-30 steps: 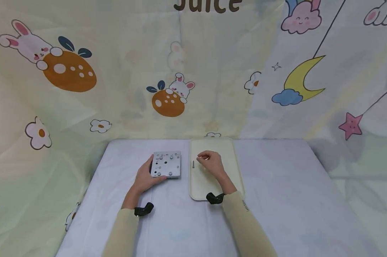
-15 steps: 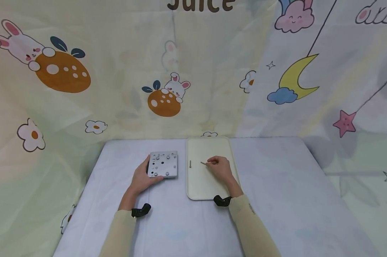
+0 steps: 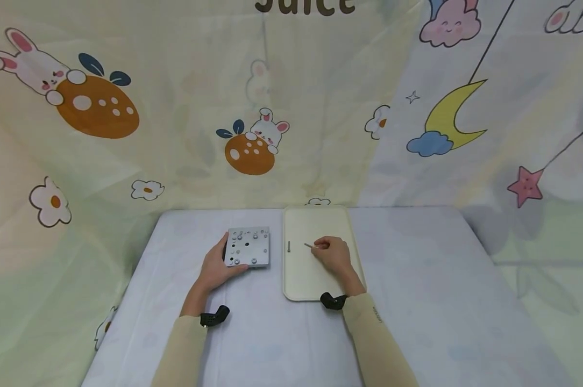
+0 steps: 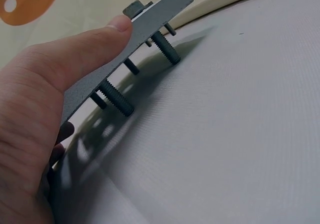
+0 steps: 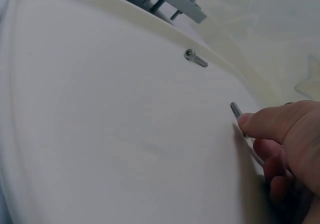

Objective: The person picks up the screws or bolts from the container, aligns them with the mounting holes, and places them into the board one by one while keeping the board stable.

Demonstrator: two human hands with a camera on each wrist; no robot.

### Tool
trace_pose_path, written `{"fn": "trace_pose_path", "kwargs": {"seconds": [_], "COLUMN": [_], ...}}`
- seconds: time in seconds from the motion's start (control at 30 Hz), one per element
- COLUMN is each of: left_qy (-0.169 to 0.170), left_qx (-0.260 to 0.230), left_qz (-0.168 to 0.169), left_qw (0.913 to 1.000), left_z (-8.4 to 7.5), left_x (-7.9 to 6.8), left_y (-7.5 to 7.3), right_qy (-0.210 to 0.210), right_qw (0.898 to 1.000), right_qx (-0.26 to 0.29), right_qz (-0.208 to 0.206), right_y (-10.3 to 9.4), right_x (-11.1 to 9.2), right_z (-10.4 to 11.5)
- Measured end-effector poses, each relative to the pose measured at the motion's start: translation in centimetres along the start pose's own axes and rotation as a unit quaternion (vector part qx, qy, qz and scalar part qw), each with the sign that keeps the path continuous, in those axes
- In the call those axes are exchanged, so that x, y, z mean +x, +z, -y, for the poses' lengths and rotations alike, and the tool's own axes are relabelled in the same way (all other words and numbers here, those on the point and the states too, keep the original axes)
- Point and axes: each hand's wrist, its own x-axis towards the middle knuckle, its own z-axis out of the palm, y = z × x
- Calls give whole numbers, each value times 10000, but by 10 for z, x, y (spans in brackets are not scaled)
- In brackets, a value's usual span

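In the head view my left hand [image 3: 218, 269] grips a square grey metal plate [image 3: 258, 251] by its left and near edges. Several holes and bolt heads dot the plate's top. Seen from the left wrist, threaded bolts [image 4: 117, 98] and thinner pins [image 4: 131, 66] stick out of its underside, raised above the tablecloth. Over the cream tray, my right hand [image 3: 334, 255] pinches a slim metal rod [image 5: 235, 109] between thumb and fingers, which hide its other end. A loose socket head screw [image 5: 194, 57] lies on the tray, left of that hand in the head view.
The shallow cream tray [image 3: 301, 285] stands right of the plate, its raised rim [image 5: 150, 16] running between them. A white cloth [image 3: 417, 279] covers the table. Behind it hangs a printed curtain [image 3: 185, 134] with cartoon rabbits.
My right hand has moved right over the tray, and the rod now shows between its fingers. The left hand and plate have stayed in place; the head view has shifted slightly.
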Motion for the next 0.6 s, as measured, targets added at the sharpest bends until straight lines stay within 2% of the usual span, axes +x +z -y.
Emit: {"fn": "trace_pose_path", "kwargs": {"seconds": [0.17,0.4,0.5,0.6], "left_qy": [-5,8,0,-73], "left_qx": [-21,-43,-83,-40], "left_qz": [6,-33,-31,50], "left_qw": [10000,10000,10000,10000], "left_z": [1,1,1,2], "left_x": [-4,-3,0,-3], "left_y": [0,0,0,1], "right_qy": [-19,69,31,125], "right_qw": [9999,9991,9997,9985], "right_qx": [-146,-412,-162,340], "right_qz": [-58,119,189,410], "right_y": [3,1,-1,0], "right_x": [-2,2,5,4], "right_z": [2,8,15,21]}}
